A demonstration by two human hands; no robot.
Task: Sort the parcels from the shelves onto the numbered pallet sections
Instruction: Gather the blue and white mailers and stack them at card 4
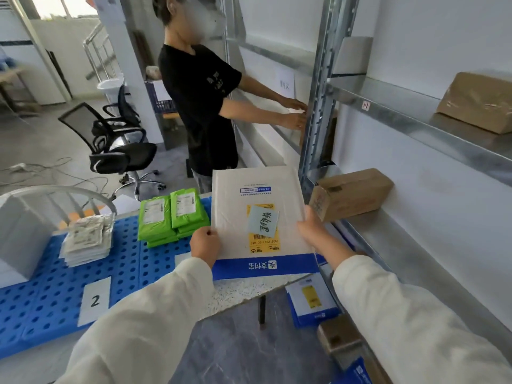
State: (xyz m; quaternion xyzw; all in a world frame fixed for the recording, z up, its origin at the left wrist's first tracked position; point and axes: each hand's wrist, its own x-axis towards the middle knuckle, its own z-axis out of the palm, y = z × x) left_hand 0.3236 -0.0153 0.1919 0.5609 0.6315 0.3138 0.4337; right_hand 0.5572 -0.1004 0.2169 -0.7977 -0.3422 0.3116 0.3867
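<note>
Parcel in hand: a white padded mailer [257,214] with a blue band, a yellow label and a pale handwritten note is held flat in the air between the shelving and the pallet, touching neither.
Left hand [205,245]: clamped on the mailer's left edge, thumb on top; the fingers beneath are hidden.
Right hand [315,231]: closed on the right edge in the same way, thumb over the top face.
Pallet [41,286]: a blue perforated surface is seen to the left, with a card marked 2 [95,300] laid on its near section.
Sorted stacks: green parcels [171,217] are piled just left of the mailer; a stack of pale flat parcels [87,242] is set further left.
Shelving [415,115]: a cardboard box [349,192] is seen on the middle level, another box [476,102] above, and blue-and-white mailers [313,303] low down.
Second person [199,106]: both arms are reached into the far bay.
Step in hand: the mailer is judged to be in transit from shelf to pallet, not yet set down.
Next move: the note must be read and matched to a numbered section; only section 2's card can be made out.
</note>
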